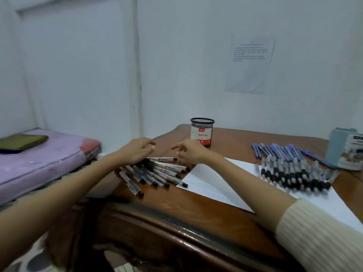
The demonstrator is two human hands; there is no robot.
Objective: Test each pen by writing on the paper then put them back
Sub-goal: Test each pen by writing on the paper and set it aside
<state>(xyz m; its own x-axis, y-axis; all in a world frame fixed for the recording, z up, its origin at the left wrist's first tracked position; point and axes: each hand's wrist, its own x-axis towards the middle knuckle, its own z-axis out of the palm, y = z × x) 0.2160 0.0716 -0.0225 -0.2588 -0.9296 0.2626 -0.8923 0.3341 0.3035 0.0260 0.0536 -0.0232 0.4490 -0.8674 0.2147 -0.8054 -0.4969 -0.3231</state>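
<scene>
Left hand [137, 151] spread flat, fingers wide, over the top ends of the clear pens [155, 172]; holding nothing. Right hand [189, 152] loosely open beside it, fingers curled toward the same pile, also gripping nothing. Probably gathering or choosing from this fan. Best done by pinning the pile lightly with the left palm so nothing rolls off the desk [176, 211] edge, then pinching one barrel near its middle with the right thumb and forefinger and lifting it clear without dragging its neighbours. Worth keeping tested and untested pens apart. Clear pens: see-through barrels, dark tips and caps, fanned out at the near-left of the desk, a few tips lying on the corner of the paper [206, 185]. Paper white, lined faintly, spread to the right under the right forearm. More pens lying on it in a row, black-gripped [294, 176]; blue ones [282, 152] behind. Mesh cup [202, 132] labelled "Ball Pens" just behind the right hand, apparently empty; likely the place to return them.
</scene>
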